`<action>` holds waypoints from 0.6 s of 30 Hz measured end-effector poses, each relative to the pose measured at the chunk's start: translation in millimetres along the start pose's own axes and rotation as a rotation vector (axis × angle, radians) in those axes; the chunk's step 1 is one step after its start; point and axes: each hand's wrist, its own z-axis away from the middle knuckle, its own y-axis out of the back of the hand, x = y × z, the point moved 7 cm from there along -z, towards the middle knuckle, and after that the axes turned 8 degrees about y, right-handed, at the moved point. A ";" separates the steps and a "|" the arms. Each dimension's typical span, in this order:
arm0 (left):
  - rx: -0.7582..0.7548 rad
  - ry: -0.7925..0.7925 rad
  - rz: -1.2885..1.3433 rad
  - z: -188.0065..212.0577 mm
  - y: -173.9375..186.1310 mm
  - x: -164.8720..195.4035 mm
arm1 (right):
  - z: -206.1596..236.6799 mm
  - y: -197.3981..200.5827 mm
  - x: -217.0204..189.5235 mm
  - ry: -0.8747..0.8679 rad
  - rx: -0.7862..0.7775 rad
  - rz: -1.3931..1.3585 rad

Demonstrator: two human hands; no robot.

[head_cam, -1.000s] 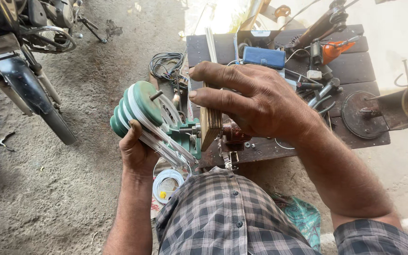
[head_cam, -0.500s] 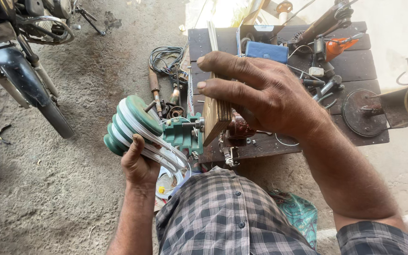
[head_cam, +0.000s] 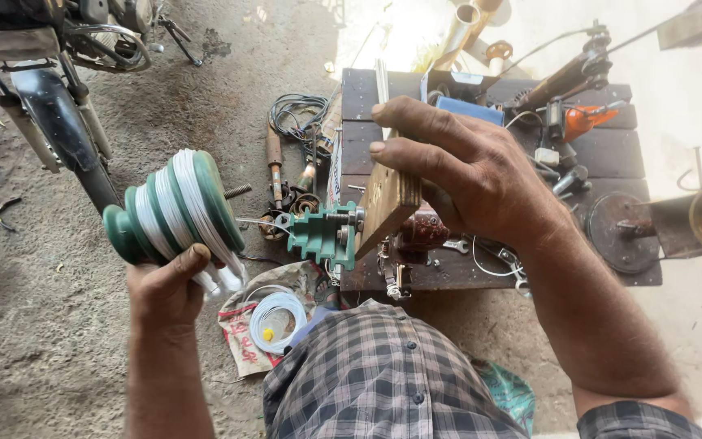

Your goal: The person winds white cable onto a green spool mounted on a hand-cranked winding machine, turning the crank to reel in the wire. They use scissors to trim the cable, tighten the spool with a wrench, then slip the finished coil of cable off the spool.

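The green stepped former (head_cam: 174, 213), wound with white wire in its grooves, sits in your left hand (head_cam: 166, 286), off to the left of the low dark wooden bench (head_cam: 611, 162) and above the gritty concrete floor (head_cam: 42, 341). Your left fingers are curled narrow around its lower edge, thumb pressed over the white turns. A thin strand seems to run from the former toward the green winder frame (head_cam: 325, 234), though it is too fine to be sure. Your right hand (head_cam: 473, 179) grips the wooden block (head_cam: 387, 203) that stands just beside that frame, fingers closed over its top and far side. Below, a small loose coil of white wire (head_cam: 274, 319) lies on a printed sack (head_cam: 241, 341). A motorcycle (head_cam: 50, 97) stands at upper left, with spanners beside it.
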 end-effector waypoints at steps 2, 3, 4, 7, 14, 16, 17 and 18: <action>0.016 -0.030 -0.034 3.8 -2.6 16.9 | -1.7 -1.2 -0.1 0.003 0.010 0.012; 0.000 -0.047 -0.045 4.8 -5.4 24.8 | -2.7 -2.4 -0.3 0.012 0.011 0.019; -0.016 -0.066 -0.054 5.5 -8.1 32.7 | -3.4 -3.8 -0.1 0.024 0.012 0.026; -0.083 -0.113 -0.104 8.8 -18.5 56.4 | -5.5 -10.7 3.4 0.023 0.010 0.009; -0.060 -0.046 -0.345 1.7 -53.3 80.4 | -16.9 -18.4 0.1 0.027 0.027 0.012; 0.003 0.126 -0.376 2.5 -59.5 71.2 | -20.7 -16.7 -4.5 0.017 0.004 0.023; 0.030 0.212 -0.389 2.1 -62.4 65.3 | -22.4 -16.0 -6.6 0.012 -0.007 0.031; -0.014 0.264 -0.351 0.7 -69.6 61.0 | -23.8 -15.8 -8.3 -0.004 -0.009 0.018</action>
